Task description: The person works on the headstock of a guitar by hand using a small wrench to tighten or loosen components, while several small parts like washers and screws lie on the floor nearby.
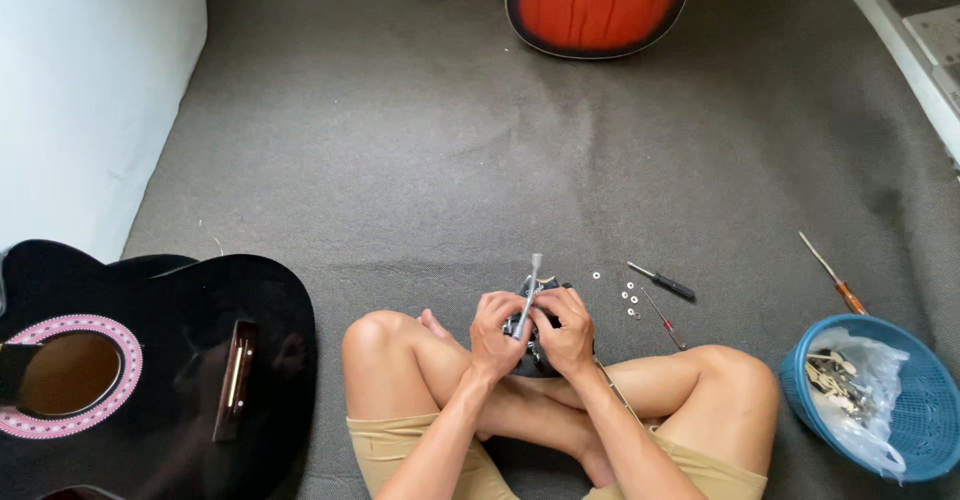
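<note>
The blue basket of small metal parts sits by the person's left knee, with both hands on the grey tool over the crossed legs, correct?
Not quite. In the head view the blue basket sits by the right knee. Both the left hand and right hand do grip the grey tool over the crossed legs.

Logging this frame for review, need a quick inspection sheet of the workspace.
Surface: grey carpet, person sitting cross-legged.
Job's things: dark guitar headstock in lap; grey socket tool upright on it.
Clutter: small washers; black-handled screwdriver; thin red-handled screwdriver; orange-handled screwdriver; blue basket holding bagged metal parts.
Hands: left hand and right hand close around tool and headstock.
Cables: nothing seen.
Surroundings: black guitar left; red guitar at white wall.
</note>
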